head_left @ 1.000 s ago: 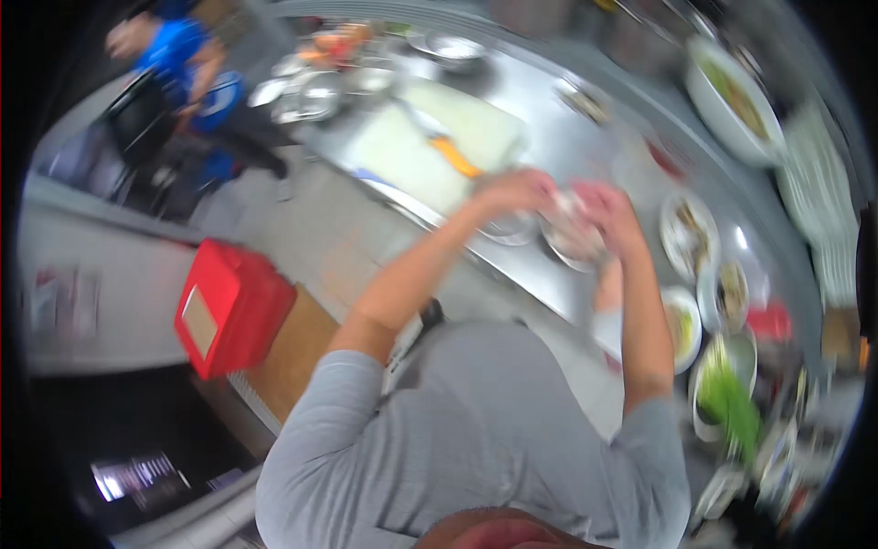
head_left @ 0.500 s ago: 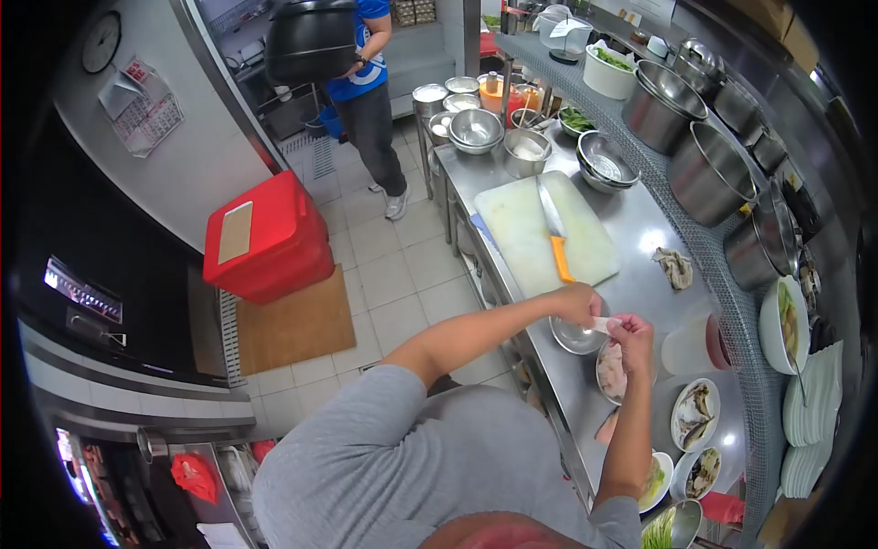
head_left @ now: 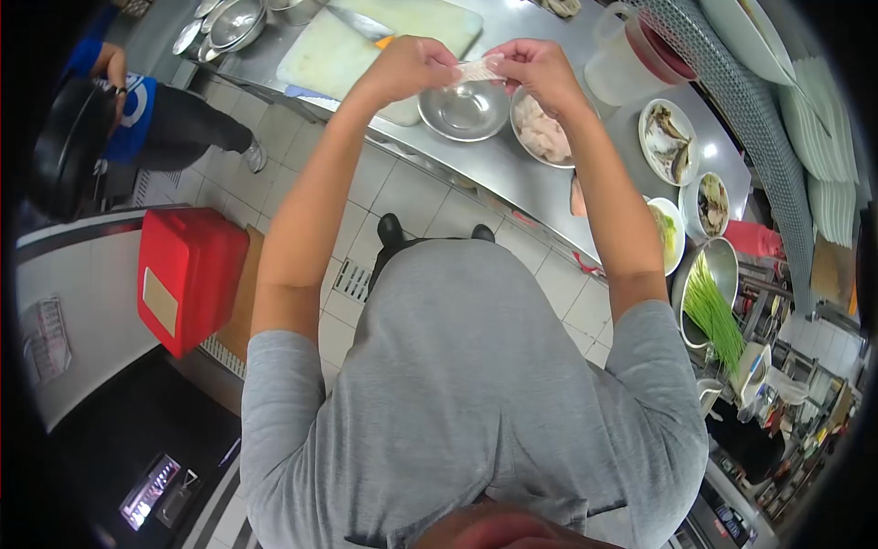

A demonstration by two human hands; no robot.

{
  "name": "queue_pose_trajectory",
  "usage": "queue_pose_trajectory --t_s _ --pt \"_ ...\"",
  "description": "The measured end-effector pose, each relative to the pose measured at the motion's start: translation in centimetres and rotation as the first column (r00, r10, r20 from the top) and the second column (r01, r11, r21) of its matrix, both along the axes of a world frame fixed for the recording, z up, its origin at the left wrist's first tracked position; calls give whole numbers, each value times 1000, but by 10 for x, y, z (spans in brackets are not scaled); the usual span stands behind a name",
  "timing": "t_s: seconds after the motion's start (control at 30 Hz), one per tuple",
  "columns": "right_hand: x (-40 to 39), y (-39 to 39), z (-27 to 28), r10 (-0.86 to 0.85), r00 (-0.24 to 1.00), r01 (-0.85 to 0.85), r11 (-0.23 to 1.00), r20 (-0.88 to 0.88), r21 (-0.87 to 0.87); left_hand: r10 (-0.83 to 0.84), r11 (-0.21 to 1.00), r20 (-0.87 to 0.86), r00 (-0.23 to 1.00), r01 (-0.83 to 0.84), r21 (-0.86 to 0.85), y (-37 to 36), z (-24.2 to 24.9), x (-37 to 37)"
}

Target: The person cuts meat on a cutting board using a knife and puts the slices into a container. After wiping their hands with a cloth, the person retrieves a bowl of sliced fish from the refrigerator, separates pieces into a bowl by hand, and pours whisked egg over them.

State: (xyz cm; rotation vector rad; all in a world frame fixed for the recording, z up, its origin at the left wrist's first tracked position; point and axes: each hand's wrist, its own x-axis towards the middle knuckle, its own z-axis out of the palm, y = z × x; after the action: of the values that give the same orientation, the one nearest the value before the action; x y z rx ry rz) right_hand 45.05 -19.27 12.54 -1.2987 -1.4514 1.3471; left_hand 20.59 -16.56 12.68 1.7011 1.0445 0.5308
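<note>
Between my two hands stretches a thin, pale strip that looks like a slice of raw fish or meat. My left hand pinches one end, and my right hand pinches the other. Just below the strip sits a shiny metal bowl with nothing visible in it. To its right, partly under my right hand, is a bowl of pale raw pieces. Beyond my left hand lies a white cutting board, with a knife on it whose orange handle is partly hidden by that hand.
On the steel counter stand a plastic jug, an oval dish of fish pieces, smaller food bowls and a metal bowl of green stalks. Stacked plates line the right shelf. A co-worker carries a black container near a red bin.
The view has turned and tipped downward, so the counter sits higher in it. Both hands still hold the pale strip, now seen more fully between them.
</note>
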Motion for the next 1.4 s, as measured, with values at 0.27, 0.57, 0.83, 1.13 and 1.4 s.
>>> queue_pose_trajectory --t_s 0.27,0.57,0.83,1.13,1.4 --pt "49 9 -19 -109 879 -4 972 464 236 141 953 -446 884 0 302 4 -38 -9" --pt "94 -71 -88 -84 456 -178 967 886 183 148 974 -308 940 -84 212 -37 -63 -46" --pt "141 -52 -90 -168 956 232 935 243 -269 135 990 -143 980 -128 59 -55 -58 -33" --pt "151 -52 -79 -210 977 189 934 -38 -305 82 996 -8 997 -82 16 -61 -46 1" --pt "176 -44 -86 -86 992 108 962 95 -252 52 999 -75 996 -51 8 -57 -39 9"
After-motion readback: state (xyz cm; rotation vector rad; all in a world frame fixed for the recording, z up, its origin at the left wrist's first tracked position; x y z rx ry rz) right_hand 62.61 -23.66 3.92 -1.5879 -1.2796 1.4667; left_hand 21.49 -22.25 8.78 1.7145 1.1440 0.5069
